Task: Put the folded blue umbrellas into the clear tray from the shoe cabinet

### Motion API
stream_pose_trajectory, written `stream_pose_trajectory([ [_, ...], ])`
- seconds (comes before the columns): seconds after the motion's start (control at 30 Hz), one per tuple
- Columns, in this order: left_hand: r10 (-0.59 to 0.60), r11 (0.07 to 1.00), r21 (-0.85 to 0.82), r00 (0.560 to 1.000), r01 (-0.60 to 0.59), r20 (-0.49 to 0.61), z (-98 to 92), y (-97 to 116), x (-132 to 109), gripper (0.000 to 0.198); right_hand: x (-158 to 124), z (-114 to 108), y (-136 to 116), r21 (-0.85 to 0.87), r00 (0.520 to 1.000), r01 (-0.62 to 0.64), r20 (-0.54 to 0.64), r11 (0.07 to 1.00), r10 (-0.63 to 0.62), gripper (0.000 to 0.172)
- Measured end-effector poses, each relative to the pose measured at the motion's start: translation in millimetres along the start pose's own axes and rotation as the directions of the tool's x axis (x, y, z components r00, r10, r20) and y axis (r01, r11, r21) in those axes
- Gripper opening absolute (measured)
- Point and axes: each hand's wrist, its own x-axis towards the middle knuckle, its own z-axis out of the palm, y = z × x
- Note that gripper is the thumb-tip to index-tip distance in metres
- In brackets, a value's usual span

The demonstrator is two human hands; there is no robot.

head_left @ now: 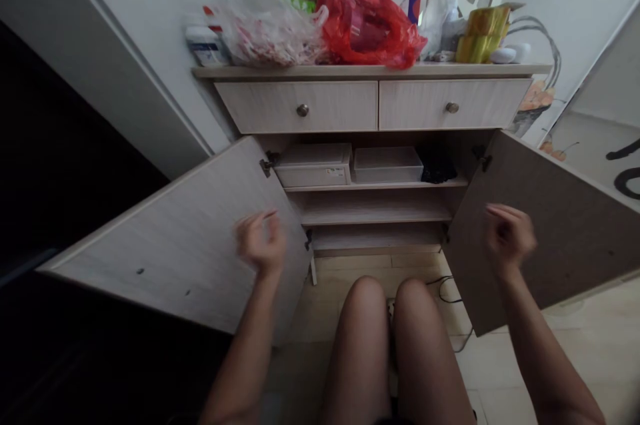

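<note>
Cabinet doors are standing wide open on both sides of the person, who is squatting in front of the low cabinet with knees showing at the bottom of the view. Left door (190,238) is swinging out toward the left hand (260,242), which is hovering just in front of its free edge with fingers loosely curled, gripping nothing. Right door (550,245) is hanging open beside the right hand (507,235), which is likewise half-curled and empty, close to the door's inner face but apparently not touching it; both hands are blurring slightly.

Each door is looking like a stiff, flat wood-grain panel, probably light enough to swing on its hinges with a fingertip push. No handle is showing, so the free vertical edge seems the best place to take hold.

Inside, the top shelf (375,186) is carrying a white box (313,165), a clear lidded container (387,165) and something dark at the right. Above, two drawers (373,105) are sitting closed, and the counter (370,70) is holding a red bag (367,18) among other bags and packages.
</note>
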Motion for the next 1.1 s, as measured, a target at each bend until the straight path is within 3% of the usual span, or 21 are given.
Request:
stream_pose_trajectory([
  [0.03, 0.107, 0.994, -0.011, 0.989, -0.107, 0.106, 37.7, 13, 8, 0.035, 12, 32, -10, 0.059, 0.987, 0.076, 0.137, 0.995, -0.084, 0.027],
  [0.07, 0.207, 0.978, -0.054, 0.942, -0.2, 0.263, 75.0, 25, 16, 0.032, 25, 64, -18, 0.101, 0.949, 0.122, 0.281, 0.987, -0.146, 0.029],
  [0.13, 0.321, 0.943, -0.11, 0.776, -0.313, 0.543, 142.4, 43, 31, 0.029, 47, 122, -23, 0.054, 0.865, 0.152, 0.477, 0.987, -0.159, 0.03],
  [0.2, 0.307, 0.926, -0.076, 0.617, -0.371, 0.725, 194.0, 52, 41, 0.029, 63, 168, -18, -0.051, 0.773, 0.188, 0.624, 0.981, -0.116, 0.03],
  [0.23, 0.285, 0.918, -0.052, 0.562, -0.394, 0.777, 213.2, 54, 44, 0.03, 69, 185, -13, -0.085, 0.748, 0.195, 0.657, 0.977, -0.092, 0.03],
  [0.3, 0.243, 0.907, -0.008, 0.507, -0.421, 0.827, 240.3, 54, 46, 0.03, 76, 211, -2, -0.129, 0.725, 0.193, 0.687, 0.973, -0.053, 0.029],
  [0.43, 0.218, 0.912, 0.011, 0.507, -0.411, 0.834, 258.6, 49, 43, 0.028, 80, 227, 10, -0.169, 0.704, 0.182, 0.71, 0.969, -0.008, 0.039],
  [0.53, 0.23, 0.919, -0.01, 0.515, -0.395, 0.826, 243.6, 46, 40, 0.027, 79, 213, 8, -0.17, 0.702, 0.226, 0.711, 0.959, -0.039, 0.041],
  [0.6, 0.272, 0.918, -0.048, 0.533, -0.395, 0.801, 218.7, 46, 38, 0.025, 76, 192, 3, -0.168, 0.707, 0.292, 0.701, 0.942, -0.093, 0.039],
  [0.67, 0.34, 0.908, -0.113, 0.55, -0.404, 0.763, 182.1, 48, 34, 0.022, 67, 161, -5, -0.154, 0.708, 0.346, 0.69, 0.925, -0.15, 0.032],
  [0.77, 0.433, 0.885, -0.211, 0.567, -0.416, 0.7, 111.9, 57, 17, 0.022, 43, 101, -21, -0.064, 0.701, 0.36, 0.677, 0.931, -0.224, 0.027],
  [0.93, 0.52, 0.848, -0.306, 0.568, -0.432, 0.638, -2.5, 77, -34, 0.025, -18, -6, -51, 0.064, 0.686, 0.331, 0.669, 0.941, -0.287, 0.033],
  [1.0, 0.533, 0.842, -0.33, 0.565, -0.427, 0.63, -34.0, 81, -59, 0.025, -44, -36, -60, 0.087, 0.679, 0.344, 0.664, 0.935, -0.312, 0.031],
  [1.1, 0.502, 0.864, -0.339, 0.588, -0.371, 0.635, -61.6, 78, -94, 0.026, -76, -61, -66, 0.098, 0.673, 0.358, 0.663, 0.929, -0.329, 0.028],
])
